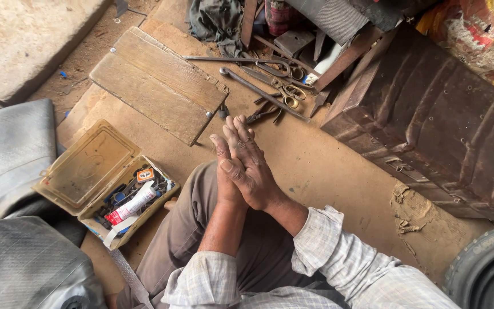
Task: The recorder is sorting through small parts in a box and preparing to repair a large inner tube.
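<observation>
Both forearms raised over lap, palms pressed flat together. Right hand (253, 169) on top, left hand (224, 177) beneath, mostly hidden. Fingers (238, 134) straight, together, pointing away from body, holding nothing. Pliers (265, 113) on floor just beyond fingertips, apart from them. Open tool case (95, 171) on floor well left of hands.
</observation>
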